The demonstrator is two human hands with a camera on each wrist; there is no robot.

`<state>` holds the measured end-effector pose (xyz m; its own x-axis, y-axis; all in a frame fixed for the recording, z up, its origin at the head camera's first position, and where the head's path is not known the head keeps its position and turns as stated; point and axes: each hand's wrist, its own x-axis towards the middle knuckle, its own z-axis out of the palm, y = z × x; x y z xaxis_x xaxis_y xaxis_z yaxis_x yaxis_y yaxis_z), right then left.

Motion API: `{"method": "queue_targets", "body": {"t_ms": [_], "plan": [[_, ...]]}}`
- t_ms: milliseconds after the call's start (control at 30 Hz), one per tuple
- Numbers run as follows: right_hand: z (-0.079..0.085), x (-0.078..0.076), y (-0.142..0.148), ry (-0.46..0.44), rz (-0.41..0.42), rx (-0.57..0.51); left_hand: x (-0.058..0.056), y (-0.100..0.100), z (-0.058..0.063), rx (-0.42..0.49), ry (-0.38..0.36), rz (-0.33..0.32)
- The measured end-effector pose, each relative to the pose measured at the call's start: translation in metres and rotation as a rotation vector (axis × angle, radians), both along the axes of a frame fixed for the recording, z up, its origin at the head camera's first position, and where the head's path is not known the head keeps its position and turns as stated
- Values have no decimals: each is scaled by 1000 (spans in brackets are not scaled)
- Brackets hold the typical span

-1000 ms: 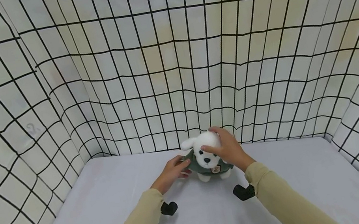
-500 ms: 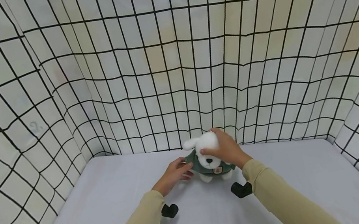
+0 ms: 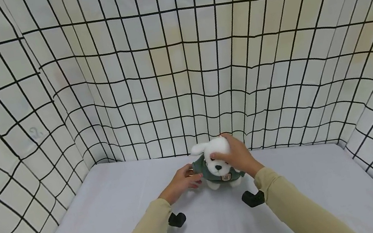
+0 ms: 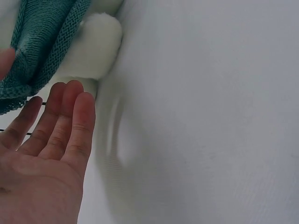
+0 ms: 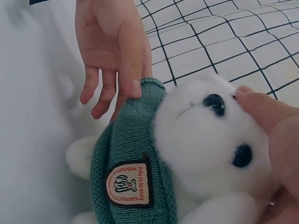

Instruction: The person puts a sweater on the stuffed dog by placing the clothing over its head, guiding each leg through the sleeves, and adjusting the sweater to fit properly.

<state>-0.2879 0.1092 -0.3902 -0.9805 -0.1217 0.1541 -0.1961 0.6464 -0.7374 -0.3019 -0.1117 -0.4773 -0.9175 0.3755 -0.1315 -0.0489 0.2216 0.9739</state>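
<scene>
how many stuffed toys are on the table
1: a white stuffed toy in a green sweater, near the far edge of the table, the right hand gripping its head, the left hand at the sweater. Parts of the table are hidden.

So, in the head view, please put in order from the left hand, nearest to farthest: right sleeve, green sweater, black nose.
1. Green sweater: at the left hand.
2. Black nose: on the plush dog, farther right.
3. Right sleeve: lower right, farthest.
</scene>
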Motion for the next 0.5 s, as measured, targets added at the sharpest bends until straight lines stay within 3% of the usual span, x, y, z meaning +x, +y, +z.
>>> {"method": "queue_targets", "body": {"t_ms": [300,500], "plan": [[-2,1,1,-6,-46,-102,0,-4,-6,-16,13,-40],[-5,0,1,-45,-58,-175,1,-4,-7,-25,12,-28]]}}
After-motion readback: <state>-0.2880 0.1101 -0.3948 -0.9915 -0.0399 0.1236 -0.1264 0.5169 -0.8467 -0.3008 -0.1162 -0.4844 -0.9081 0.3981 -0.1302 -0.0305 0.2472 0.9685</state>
